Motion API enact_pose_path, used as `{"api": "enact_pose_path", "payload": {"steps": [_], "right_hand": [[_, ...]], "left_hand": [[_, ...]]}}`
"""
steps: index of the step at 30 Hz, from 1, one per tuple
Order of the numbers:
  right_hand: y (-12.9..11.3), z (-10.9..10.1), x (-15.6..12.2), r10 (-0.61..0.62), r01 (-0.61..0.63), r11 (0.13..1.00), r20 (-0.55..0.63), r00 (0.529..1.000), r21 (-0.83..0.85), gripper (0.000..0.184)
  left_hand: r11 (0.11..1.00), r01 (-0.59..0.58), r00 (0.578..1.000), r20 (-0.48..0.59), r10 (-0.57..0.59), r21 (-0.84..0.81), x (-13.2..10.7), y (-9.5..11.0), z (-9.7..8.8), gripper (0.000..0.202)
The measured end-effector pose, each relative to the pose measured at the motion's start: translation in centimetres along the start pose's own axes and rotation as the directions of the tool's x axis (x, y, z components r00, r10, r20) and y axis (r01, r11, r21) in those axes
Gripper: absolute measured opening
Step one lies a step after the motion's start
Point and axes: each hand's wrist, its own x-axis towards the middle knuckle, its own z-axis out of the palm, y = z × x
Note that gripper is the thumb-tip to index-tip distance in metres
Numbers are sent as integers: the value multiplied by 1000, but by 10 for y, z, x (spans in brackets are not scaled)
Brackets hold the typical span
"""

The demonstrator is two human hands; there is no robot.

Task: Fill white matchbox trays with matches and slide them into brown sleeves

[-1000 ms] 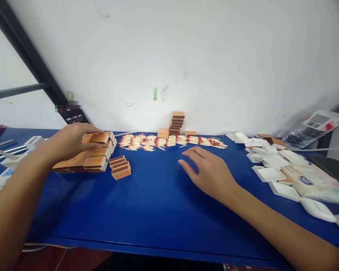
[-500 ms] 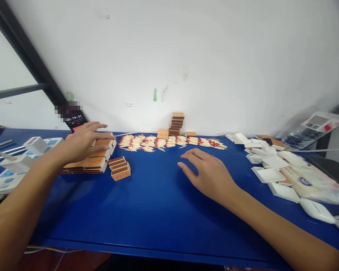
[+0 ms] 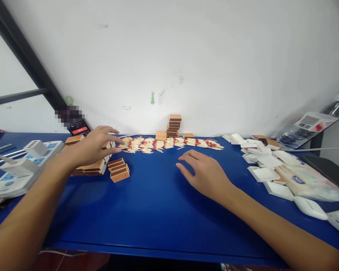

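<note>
A block of stacked matchboxes (image 3: pixel 94 168) lies at the left of the blue table (image 3: pixel 147 218), partly hidden by the left hand (image 3: pixel 94 148). That hand is spread over it with nothing in its grasp, thumb and fingers parted and pointing right, their tips near the left end of the matches; whether its underside touches the boxes cannot be told. Just right of the block, on the near side, three matchboxes (image 3: pixel 118 171) sit close together, striking sides showing. The loose matches (image 3: pixel 171 143) run in a long band across the far side, red heads clustered in patches. Behind the band, a leaning tower of matchboxes (image 3: pixel 174 126) rises near the wall (image 3: pixel 214 67), with one upright matchbox (image 3: pixel 161 136) just left of it and a flat matchbox (image 3: pixel 188 135) to its right. The right hand (image 3: pixel 205 171) is held near the middle, right of centre, fingers loosely curved and holding nothing. Farther right lie shallow white trays (image 3: pixel 264 174) in a heap, beside a soft plastic pack (image 3: pixel 305 180). At the far left are a white power strip (image 3: pixel 52 147) and a phone (image 3: pixel 80 130).
</note>
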Motion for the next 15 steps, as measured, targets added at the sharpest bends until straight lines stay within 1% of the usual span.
{"api": "enact_pose_path", "payload": {"steps": [2, 4, 5, 7, 9, 11, 13, 15], "right_hand": [[3, 0, 1, 13, -13, 1000, 11, 1000, -5, 20], [7, 0, 3, 50, -50, 999, 32, 998, -16, 21], [10, 0, 5, 78, -77, 997, 49, 996, -25, 21], [16, -1, 9, 145, -140, 988, 95, 985, -57, 21], [24, -2, 14, 215, -200, 974, 148, 965, -109, 23], [34, -4, 19, 283, -251, 952, 189, 940, -177, 26], [48, -7, 23, 351, -295, 919, 203, 914, -261, 28], [64, -12, 26, 416, -339, 878, 191, 889, -337, 30]], "left_hand": [[998, 7, 997, 74, -2, -62, 0, 20, -4, 65], [997, 32, 995, 94, -25, -73, 1, 41, -7, 61], [997, 22, 994, 104, -14, -72, 4, 51, -7, 58], [997, -40, 994, 101, 46, -61, 15, 69, -5, 50], [994, -108, 993, 42, 109, -16, 37, 83, 1, 46], [982, -181, 983, 37, 179, 47, 64, 95, 8, 39], [973, -201, 979, 43, 197, 112, 90, 106, 14, 34], [972, -201, 979, 46, 197, 124, 105, 121, 21, 19]]}}
